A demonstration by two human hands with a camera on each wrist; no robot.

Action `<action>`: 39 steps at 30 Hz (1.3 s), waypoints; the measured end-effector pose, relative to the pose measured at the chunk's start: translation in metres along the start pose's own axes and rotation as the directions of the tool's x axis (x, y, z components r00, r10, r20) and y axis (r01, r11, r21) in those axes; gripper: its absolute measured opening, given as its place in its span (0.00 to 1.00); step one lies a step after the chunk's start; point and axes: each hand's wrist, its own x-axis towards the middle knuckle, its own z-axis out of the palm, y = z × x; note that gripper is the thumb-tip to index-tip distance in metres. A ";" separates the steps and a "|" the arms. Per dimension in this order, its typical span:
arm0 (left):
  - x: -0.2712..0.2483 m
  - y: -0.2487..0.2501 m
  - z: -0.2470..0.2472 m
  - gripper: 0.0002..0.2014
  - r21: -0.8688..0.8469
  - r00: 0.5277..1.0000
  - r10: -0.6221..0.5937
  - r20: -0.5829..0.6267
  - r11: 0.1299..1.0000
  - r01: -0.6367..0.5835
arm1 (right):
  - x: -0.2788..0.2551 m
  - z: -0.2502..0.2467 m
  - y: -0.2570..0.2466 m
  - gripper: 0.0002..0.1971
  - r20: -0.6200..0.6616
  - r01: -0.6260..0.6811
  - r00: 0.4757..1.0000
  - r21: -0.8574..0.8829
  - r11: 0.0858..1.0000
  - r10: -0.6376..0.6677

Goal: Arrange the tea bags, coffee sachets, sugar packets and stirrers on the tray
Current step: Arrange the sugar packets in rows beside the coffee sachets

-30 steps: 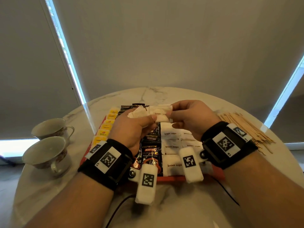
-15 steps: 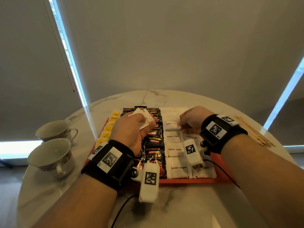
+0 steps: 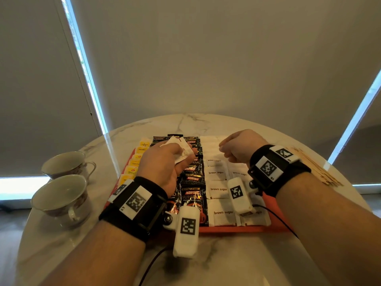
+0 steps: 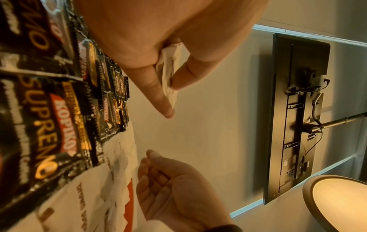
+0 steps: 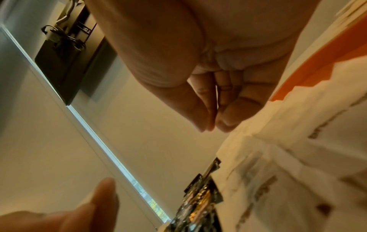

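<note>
My left hand (image 3: 165, 162) pinches a few white sugar packets (image 3: 181, 148) between thumb and fingers, held above the black coffee sachets (image 3: 192, 195) at the centre of the head view. My right hand (image 3: 240, 148) hovers right of centre with its fingers loosely curled and nothing in it, over the sugar rows (image 3: 220, 189) on the orange tray (image 3: 237, 229). Yellow tea bags (image 3: 132, 172) line the tray's left edge. Stirrers (image 3: 321, 172) lie on the table at right, off the tray; two cups (image 3: 61, 195) stand at left.
</note>
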 end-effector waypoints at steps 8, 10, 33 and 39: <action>-0.001 -0.002 0.000 0.13 -0.002 0.998 -0.056 0.030 0.998 0.056 | 0.000 0.012 -0.009 0.11 0.203 -0.118 0.973 0.023 0.993 0.111; 0.001 -0.003 0.000 0.13 0.024 0.998 -0.058 0.022 0.998 0.058 | -0.004 0.010 -0.009 0.12 0.212 -0.108 0.973 0.080 0.991 0.089; -0.010 -0.009 0.002 0.16 0.465 0.984 -0.095 0.148 0.885 0.016 | -0.039 0.016 0.022 0.07 0.160 0.183 0.922 0.625 0.759 -0.354; -0.010 -0.011 0.000 0.07 0.393 0.989 0.003 0.145 0.918 -0.060 | -0.042 0.013 0.027 0.13 0.252 0.170 0.899 0.551 0.817 -0.357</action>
